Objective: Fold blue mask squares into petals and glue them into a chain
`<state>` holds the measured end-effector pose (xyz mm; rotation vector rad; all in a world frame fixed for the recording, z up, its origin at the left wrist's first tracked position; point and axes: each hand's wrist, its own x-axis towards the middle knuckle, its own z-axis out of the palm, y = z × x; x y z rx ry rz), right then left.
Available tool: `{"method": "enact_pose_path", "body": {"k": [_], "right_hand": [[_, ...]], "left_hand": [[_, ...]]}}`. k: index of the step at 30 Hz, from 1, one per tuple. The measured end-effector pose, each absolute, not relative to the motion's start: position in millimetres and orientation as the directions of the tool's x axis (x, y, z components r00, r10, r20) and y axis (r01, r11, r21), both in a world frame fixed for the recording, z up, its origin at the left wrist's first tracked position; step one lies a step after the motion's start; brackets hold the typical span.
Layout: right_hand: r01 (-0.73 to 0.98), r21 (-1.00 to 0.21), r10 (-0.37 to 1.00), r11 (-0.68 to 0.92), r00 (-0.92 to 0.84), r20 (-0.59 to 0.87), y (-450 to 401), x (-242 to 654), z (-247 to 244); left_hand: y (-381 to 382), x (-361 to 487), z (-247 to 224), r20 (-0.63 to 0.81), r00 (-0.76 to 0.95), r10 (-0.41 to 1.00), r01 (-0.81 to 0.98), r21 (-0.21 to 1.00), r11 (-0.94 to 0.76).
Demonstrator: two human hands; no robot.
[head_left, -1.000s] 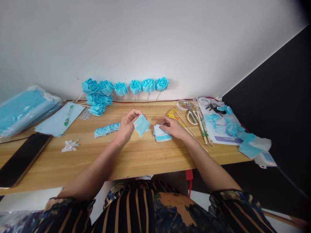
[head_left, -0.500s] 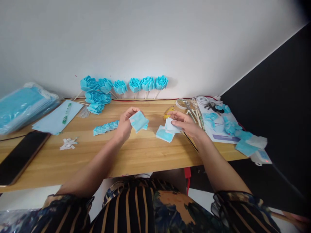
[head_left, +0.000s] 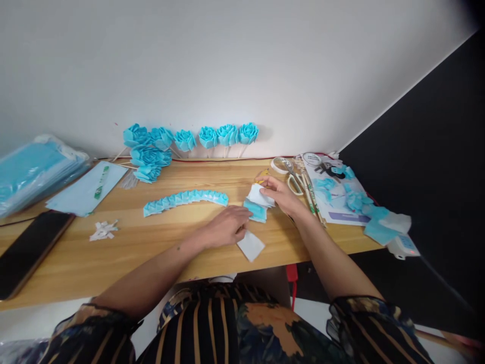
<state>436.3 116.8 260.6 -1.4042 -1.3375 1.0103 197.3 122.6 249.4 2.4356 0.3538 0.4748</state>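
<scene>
My left hand [head_left: 230,226] is closed, with a white-faced fabric square [head_left: 251,246] pinched at its thumb side and sticking out below. Its fingertips reach the edge of a small pile of blue fabric squares [head_left: 256,211] on the table. Just above that pile, my right hand [head_left: 282,196] pinches several white-faced squares [head_left: 259,193] between thumb and fingers. A curved row of folded blue petals [head_left: 185,199] lies to the left, close to my left hand.
Blue fabric roses on sticks [head_left: 227,135] lean along the wall. Scissors [head_left: 295,184], a tape roll [head_left: 281,165] and sticks [head_left: 312,197] lie right. A phone [head_left: 34,250], white scraps [head_left: 103,230] and bagged blue sheets [head_left: 41,172] are on the left.
My left hand has moved right and down to the pile, and its square now shows a white face. The petal row is fully uncovered. My right hand has barely shifted.
</scene>
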Motion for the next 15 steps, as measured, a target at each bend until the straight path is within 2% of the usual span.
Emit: {"method": "enact_pose_path", "body": {"k": [3, 6, 12, 15], "right_hand": [[0.18, -0.981, 0.964, 0.071, 0.241, 0.114, 118, 447, 271], [0.063, -0.993, 0.939, 0.105, 0.322, 0.12, 114, 456, 292], [-0.045, -0.998, 0.98, 0.04, 0.198, 0.03, 91, 449, 311], [0.079, -0.995, 0.995, -0.058, 0.083, -0.052, 86, 435, 291]], "left_hand": [[123, 199, 246, 0.238, 0.904, 0.354, 0.168, 0.564, -0.809], [125, 198, 246, 0.242, 0.899, 0.365, 0.179, 0.557, -0.811], [125, 196, 247, 0.217, 0.902, 0.373, 0.169, 0.617, -0.769], [126, 195, 249, 0.227, 0.908, 0.352, 0.136, 0.636, -0.76]]}}
